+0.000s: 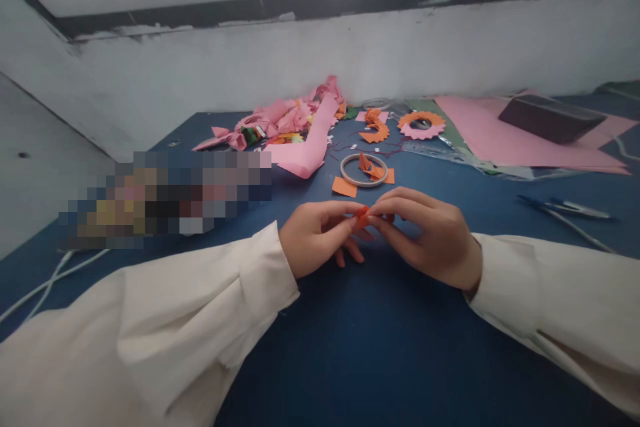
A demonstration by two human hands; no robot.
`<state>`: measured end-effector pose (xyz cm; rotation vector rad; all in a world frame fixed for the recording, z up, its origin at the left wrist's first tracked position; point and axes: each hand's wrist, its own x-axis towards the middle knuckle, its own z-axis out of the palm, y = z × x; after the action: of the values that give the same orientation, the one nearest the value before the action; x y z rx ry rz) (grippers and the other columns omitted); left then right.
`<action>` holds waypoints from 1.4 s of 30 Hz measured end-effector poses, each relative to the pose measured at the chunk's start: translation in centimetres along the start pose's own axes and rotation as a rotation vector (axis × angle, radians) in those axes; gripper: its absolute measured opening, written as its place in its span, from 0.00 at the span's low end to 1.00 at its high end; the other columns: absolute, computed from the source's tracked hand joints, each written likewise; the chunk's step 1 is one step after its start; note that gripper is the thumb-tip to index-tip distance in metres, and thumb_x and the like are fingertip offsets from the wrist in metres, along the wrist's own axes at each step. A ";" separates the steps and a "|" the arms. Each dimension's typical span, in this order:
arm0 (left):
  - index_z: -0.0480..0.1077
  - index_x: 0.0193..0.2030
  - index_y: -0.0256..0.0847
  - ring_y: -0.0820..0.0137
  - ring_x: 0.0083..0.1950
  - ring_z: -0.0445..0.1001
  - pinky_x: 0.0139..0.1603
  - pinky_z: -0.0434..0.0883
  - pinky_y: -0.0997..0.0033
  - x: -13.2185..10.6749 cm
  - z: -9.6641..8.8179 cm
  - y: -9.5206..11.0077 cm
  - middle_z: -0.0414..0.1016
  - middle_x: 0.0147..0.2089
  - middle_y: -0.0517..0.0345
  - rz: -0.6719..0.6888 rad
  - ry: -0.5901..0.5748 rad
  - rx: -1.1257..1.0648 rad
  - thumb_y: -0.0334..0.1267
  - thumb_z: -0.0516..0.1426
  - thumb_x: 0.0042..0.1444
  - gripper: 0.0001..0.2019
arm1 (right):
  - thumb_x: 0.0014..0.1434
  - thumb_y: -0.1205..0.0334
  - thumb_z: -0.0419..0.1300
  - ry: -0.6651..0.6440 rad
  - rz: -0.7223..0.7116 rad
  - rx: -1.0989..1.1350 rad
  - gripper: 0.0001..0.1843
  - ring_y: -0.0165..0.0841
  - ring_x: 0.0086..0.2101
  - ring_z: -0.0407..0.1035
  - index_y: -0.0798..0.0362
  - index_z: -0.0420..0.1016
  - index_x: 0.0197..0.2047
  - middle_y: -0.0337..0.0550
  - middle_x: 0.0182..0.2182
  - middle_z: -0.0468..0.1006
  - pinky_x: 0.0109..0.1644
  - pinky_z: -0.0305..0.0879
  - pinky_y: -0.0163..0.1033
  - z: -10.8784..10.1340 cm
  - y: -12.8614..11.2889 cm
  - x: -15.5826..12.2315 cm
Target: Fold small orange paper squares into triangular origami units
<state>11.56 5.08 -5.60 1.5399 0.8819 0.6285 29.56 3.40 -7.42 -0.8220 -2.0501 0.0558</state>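
Between my two hands is a small folded piece of orange paper (362, 216), pinched at the fingertips. My left hand (323, 230) grips it between thumb and forefinger, the other fingers curled loosely below. My right hand (425, 233) pinches its other side; the fingers cover part of the paper. Just beyond my hands, a roll of tape (342, 172) lies flat, with folded orange paper pieces (367, 163) inside its ring. A flat orange paper slip (345, 187) sticks out from under the tape's near edge.
Crumpled pink paper scraps (280, 117) are heaped at the back left. Behind the tape lie a curved orange paper chain (377, 130) and an orange-and-pink paper ring (423, 125). A dark box (547, 117) rests on pink sheets (470, 127). Pens (575, 208) lie at right.
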 end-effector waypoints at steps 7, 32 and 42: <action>0.67 0.50 0.31 0.69 0.26 0.78 0.15 0.66 0.82 -0.3 0.0 -0.3 0.77 0.36 0.46 0.044 0.026 0.032 0.33 0.52 0.57 0.15 | 0.57 0.71 0.56 -0.002 0.059 0.005 0.04 0.26 0.25 0.63 0.54 0.69 0.32 0.41 0.27 0.71 0.30 0.64 0.32 -0.1 -0.3 0.2; 0.72 0.35 0.31 0.72 0.23 0.76 0.13 0.65 0.84 0.0 -0.3 0.4 0.77 0.31 0.51 -0.037 0.061 0.094 0.34 0.56 0.53 0.08 | 0.59 0.71 0.52 -0.100 0.017 0.069 0.04 0.28 0.31 0.67 0.53 0.66 0.35 0.43 0.30 0.72 0.36 0.67 0.35 0.0 -0.2 0.2; 0.74 0.37 0.33 0.74 0.24 0.75 0.15 0.66 0.85 -0.5 0.1 0.2 0.76 0.29 0.54 0.067 0.097 0.198 0.32 0.54 0.53 0.09 | 0.59 0.70 0.53 -0.109 0.034 0.034 0.03 0.29 0.31 0.65 0.54 0.67 0.35 0.44 0.31 0.70 0.36 0.66 0.36 0.1 0.0 0.1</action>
<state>11.39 4.59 -5.40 1.7341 0.9933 0.6855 29.44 3.49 -7.39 -0.8489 -2.1306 0.1574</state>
